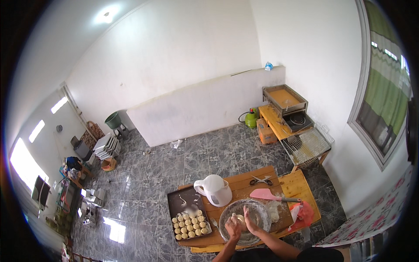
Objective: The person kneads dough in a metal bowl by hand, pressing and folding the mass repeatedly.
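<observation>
Both my hands are over a wide, flour-dusted bowl [224,214] at the near edge of the wooden table. My left hand [233,227] is curled against a pale lump of dough [239,219]. Beside it my right hand [249,221] is held upright, its fingers stretched out and its palm turned toward the dough; whether it touches the lump I cannot tell. To the left, a dark baking tray [176,201] bears rows of small, ridged, round dough pieces [190,222]. Between tray and bowl lies a fork [214,222].
Behind the bowl stand a white pitcher [214,190], scissors [261,180] and a pink spatula [264,194]. A red plastic bag [305,214] lies at the right. Farther back are a wire rack [305,146], a stove [298,120] and a green gas cylinder [251,119].
</observation>
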A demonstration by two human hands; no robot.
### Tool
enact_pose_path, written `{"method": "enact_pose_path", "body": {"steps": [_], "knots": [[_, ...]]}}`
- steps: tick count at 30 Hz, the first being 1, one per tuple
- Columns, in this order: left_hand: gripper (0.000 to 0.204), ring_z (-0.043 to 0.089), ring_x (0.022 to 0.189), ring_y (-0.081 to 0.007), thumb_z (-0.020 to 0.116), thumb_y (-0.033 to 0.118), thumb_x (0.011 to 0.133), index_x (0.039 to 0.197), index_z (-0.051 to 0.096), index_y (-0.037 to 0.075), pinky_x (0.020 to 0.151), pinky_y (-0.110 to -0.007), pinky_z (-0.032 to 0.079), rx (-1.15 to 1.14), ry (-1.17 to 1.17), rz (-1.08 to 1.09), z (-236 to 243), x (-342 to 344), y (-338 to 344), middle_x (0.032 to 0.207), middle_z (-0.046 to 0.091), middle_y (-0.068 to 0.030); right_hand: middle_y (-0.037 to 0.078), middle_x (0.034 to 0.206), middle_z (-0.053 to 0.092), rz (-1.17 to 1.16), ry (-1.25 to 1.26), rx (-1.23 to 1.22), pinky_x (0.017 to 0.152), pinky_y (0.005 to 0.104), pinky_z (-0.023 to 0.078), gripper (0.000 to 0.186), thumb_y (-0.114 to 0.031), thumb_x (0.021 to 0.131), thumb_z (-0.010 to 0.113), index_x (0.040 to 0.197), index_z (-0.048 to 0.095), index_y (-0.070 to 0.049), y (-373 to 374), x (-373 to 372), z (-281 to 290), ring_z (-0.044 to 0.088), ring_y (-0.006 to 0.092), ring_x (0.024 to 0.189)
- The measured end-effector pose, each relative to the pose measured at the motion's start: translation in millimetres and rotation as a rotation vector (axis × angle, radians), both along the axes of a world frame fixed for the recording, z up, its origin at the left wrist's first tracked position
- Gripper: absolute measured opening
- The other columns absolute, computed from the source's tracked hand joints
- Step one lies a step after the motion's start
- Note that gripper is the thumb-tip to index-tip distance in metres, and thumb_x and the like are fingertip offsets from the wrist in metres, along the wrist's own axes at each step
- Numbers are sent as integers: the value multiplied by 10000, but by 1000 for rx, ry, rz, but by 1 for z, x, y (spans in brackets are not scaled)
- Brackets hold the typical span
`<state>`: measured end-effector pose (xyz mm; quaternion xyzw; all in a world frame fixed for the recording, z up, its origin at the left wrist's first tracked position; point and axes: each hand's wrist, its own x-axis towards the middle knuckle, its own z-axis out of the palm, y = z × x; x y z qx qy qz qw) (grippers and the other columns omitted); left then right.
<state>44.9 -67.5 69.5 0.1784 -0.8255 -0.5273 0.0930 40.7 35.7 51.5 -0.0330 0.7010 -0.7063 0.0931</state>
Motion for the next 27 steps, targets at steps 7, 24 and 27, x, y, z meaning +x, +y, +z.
{"method": "enact_pose_path", "body": {"steps": [7,24,27], "knots": [[381,459,1192,-400,418,347,992,1197,546,52,1029,-533,224,33,53,-460,33,-1,-12,1173,547,-249,105,1372,488,-62,-621,-877,987,372,429,778,-723,893,343,1384,438,-127,-4,-6,5,513,270,1203],[501,562,1009,-167,449,390,1003,1222,567,-45,899,-307,442,571,90,-251,54,1,17,1119,632,-139,222,1276,522,-346,443,323,1008,387,364,423,-312,1006,390,1309,499,-38,-11,-3,35,480,344,1202],[476,574,735,-150,489,389,985,979,664,-54,711,-331,474,314,-212,-164,49,-3,9,791,664,-149,245,1321,477,-521,410,965,1073,377,296,466,-338,1009,376,1358,453,-38,-13,0,35,414,358,1264]]}}
